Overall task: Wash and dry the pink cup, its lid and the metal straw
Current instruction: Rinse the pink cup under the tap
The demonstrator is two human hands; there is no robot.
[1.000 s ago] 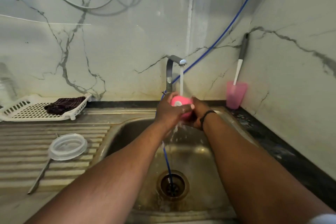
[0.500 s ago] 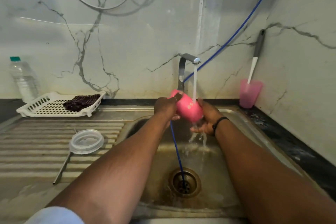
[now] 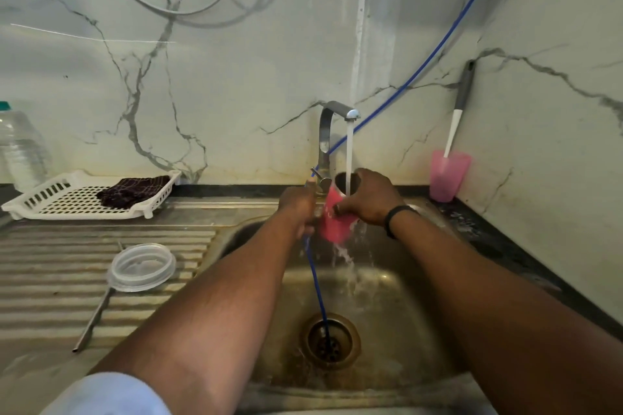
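Just right of the frame's centre, the right hand [image 3: 369, 199] is gripping the smooth pink cup [image 3: 337, 217], fingers [image 3: 344, 207] curled round its wall and thumb side near the rim. The cup is being held upright with a slight tilt under the angular steel tap [image 3: 332, 131], and a white stream of water [image 3: 349, 148] is falling straight into its dark open mouth and spilling off its base into the basin. The left hand [image 3: 298, 207] is sitting just beside the cup on its left; its fingers are curled, but whether they are holding the cup, the tap lever or the thin blue hose [image 3: 315, 276] cannot be told. That hose is running down into the round brass-toned drain [image 3: 330, 340] of the stained stainless-steel sink [image 3: 387, 296].

At the middle left of the frame, the clear round plastic lid [image 3: 141, 267] is lying flat on the ribbed steel drainboard of the counter [image 3: 50, 266], and the slim straight metal straw [image 3: 92, 320] is lying partly under its edge, slanting toward the lower left.

Farther back at the left, a white perforated plastic tray [image 3: 47, 202] is carrying a crumpled dark checked cloth [image 3: 133, 190], with a clear ribbed plastic bottle [image 3: 20, 148] behind it at the frame's edge. At the right, against the veined marble wall, a translucent pink tumbler [image 3: 446, 175] is holding a brush with a white-and-grey handle [image 3: 458, 111].
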